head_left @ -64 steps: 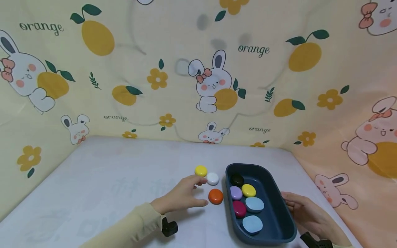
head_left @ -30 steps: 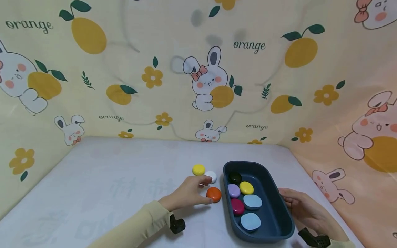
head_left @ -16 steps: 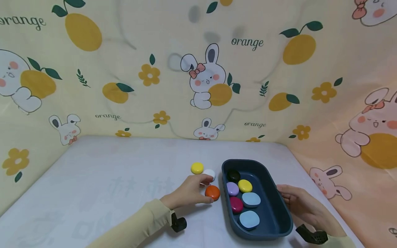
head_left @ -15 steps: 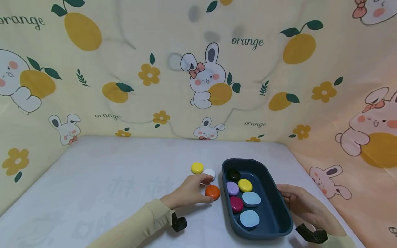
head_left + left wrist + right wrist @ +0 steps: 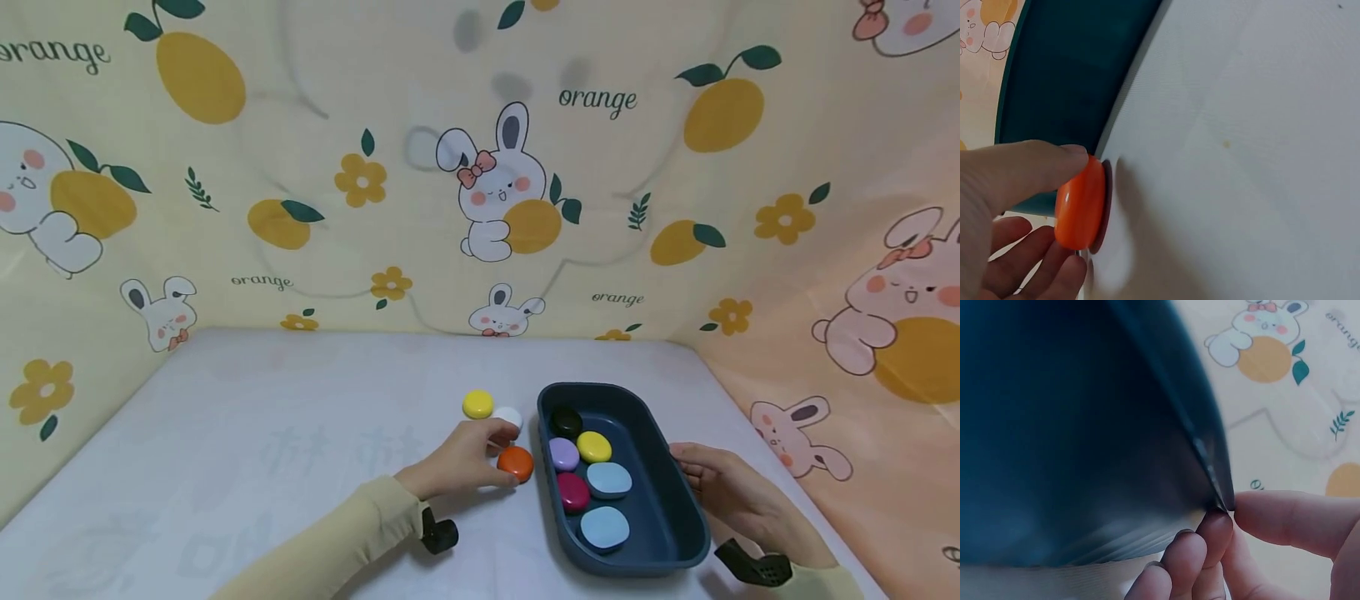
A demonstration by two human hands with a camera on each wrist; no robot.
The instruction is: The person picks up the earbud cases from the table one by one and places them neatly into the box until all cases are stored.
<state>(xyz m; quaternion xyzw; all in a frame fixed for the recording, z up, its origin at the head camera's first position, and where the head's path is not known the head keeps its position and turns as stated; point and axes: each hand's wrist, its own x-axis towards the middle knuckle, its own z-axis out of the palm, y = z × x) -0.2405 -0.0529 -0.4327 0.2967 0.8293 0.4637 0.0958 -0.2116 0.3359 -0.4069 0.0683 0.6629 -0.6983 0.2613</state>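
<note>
In the head view my left hand (image 5: 463,458) is at an orange glossy disc (image 5: 516,463) on the white cloth, left of a dark blue tray (image 5: 663,500). The left wrist view shows the thumb (image 5: 1035,164) on one edge of the orange disc (image 5: 1080,203) and fingertips against the other, pinching it. Behind these fingers lie a white disc (image 5: 510,417), partly covered, and a yellow disc (image 5: 477,404). My right hand (image 5: 738,496) holds the tray's right rim; in the right wrist view, thumb and fingers (image 5: 1188,559) pinch that rim.
Inside the tray lie a black disc (image 5: 566,422), a purple disc (image 5: 564,455), another yellow disc (image 5: 594,447), a crimson disc (image 5: 573,492) and two pale blue pieces (image 5: 605,529). A printed rabbit-and-orange cloth (image 5: 420,242) hangs behind the table.
My left hand has moved right, and its thumb and fingers have closed onto the orange disc. The right hand stays on the tray's rim. The head view has shifted slightly.
</note>
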